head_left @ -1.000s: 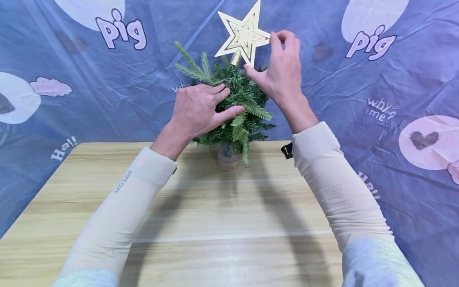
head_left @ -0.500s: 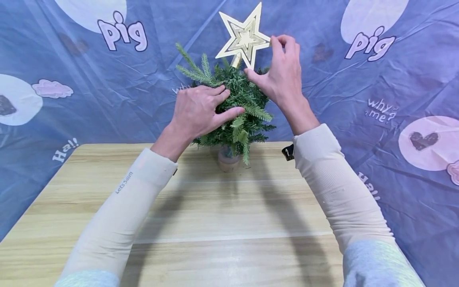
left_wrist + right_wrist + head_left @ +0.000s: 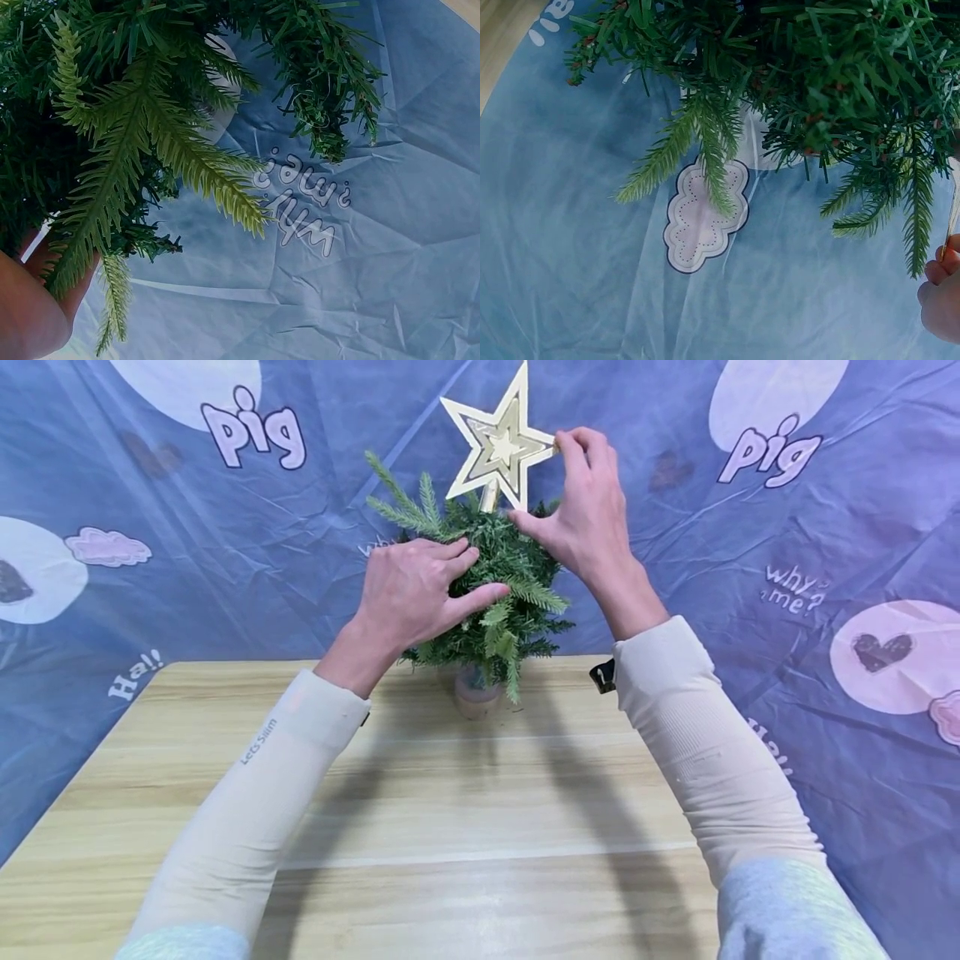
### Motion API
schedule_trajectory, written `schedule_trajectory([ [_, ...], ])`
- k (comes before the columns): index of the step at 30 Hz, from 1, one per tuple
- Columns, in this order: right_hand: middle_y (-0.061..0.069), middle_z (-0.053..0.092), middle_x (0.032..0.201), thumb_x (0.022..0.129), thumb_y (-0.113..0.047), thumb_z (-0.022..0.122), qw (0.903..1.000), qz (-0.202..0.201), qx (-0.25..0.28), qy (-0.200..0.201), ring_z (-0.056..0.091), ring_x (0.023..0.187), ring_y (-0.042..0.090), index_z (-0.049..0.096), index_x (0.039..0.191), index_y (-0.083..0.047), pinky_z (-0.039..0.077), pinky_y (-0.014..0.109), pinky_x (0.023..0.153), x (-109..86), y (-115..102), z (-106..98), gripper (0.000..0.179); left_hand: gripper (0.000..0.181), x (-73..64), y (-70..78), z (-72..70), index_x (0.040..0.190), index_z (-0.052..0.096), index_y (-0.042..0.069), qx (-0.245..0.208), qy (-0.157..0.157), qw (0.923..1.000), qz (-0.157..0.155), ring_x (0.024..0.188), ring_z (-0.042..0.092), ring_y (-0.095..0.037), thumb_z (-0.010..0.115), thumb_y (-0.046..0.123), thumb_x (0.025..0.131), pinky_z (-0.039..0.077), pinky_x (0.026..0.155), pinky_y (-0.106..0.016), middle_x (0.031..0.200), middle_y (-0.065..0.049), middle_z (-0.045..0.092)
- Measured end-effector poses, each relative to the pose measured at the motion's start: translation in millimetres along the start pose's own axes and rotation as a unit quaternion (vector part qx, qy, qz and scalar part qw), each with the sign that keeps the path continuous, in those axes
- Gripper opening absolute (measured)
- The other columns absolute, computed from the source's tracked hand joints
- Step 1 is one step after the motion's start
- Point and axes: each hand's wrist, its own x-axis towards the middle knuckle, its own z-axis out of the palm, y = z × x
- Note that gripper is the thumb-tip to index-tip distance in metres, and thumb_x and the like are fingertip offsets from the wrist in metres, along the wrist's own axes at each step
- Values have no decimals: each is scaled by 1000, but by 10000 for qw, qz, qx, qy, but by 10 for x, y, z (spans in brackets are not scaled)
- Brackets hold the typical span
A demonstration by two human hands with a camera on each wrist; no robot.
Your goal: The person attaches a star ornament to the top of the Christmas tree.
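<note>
A small green artificial Christmas tree (image 3: 525, 556) stands upright near the table's back edge. On its top, leaning slightly, is a gold star tree topper (image 3: 504, 447) with a tube-like base that meets the upper branches. My right hand (image 3: 596, 514) pinches the star's right point with its fingers, while the thumb is by its lower point. In the right wrist view, the fingertips (image 3: 951, 259) show at the right edge with a thin strip of the star. My left hand (image 3: 416, 585) holds the tree's left side, branches lying between thumb and fingers; some fingers are hidden in the foliage.
The tree's pot-like base (image 3: 477, 693) rests on a light wooden table (image 3: 480, 810). Behind hangs a blue printed cloth (image 3: 315, 527), close to the table's back edge. A lighter green branch (image 3: 401, 502) sticks out at the upper left of the tree.
The star has shifted left and slightly down toward the treetop, turning a little more upright. My right hand has moved left with it. The left hand stays at the tree.
</note>
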Motion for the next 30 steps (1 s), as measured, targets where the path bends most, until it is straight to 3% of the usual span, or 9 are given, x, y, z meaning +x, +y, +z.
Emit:
schedule_trajectory([
  [8,8,37,154,79,-35,88,9999,-3,-24,-166,33,142,18,38,154,-6,33,26,113,26,-42,-15,95,71,-1,-9,-2,120,77,20,-50,-80,10000,-12,96,74,-27,52,78,88,46,42,-36,121,-5,70],
  [14,11,35,153,79,-30,89,9995,-216,-108,-181,32,142,21,33,158,-8,33,28,114,59,-67,-32,99,71,11,-13,-4,120,77,20,-44,-93,9999,-11,94,75,-27,51,78,88,46,42,-36,121,-5,70],
  [18,11,36,151,78,-27,89,9990,-400,-200,-97,32,142,21,38,155,-8,38,33,112,55,-92,-52,95,71,6,-7,-3,119,78,19,-44,-69,10000,17,93,75,-27,52,78,88,45,41,-36,121,-5,71],
  [24,16,40,145,79,-20,88,9933,-1057,-319,343,34,140,25,42,150,-2,42,34,110,37,-121,-49,86,70,-7,-10,7,118,78,19,-47,-15,10000,13,93,75,-27,53,77,88,45,41,-36,121,-5,70],
  [30,21,45,139,79,-13,86,9781,-1795,-277,1020,40,135,32,46,145,3,36,33,115,2,-83,8,79,70,-4,-6,12,120,77,20,-35,-50,10000,-30,95,75,-27,52,77,88,44,40,-36,122,-5,70],
])
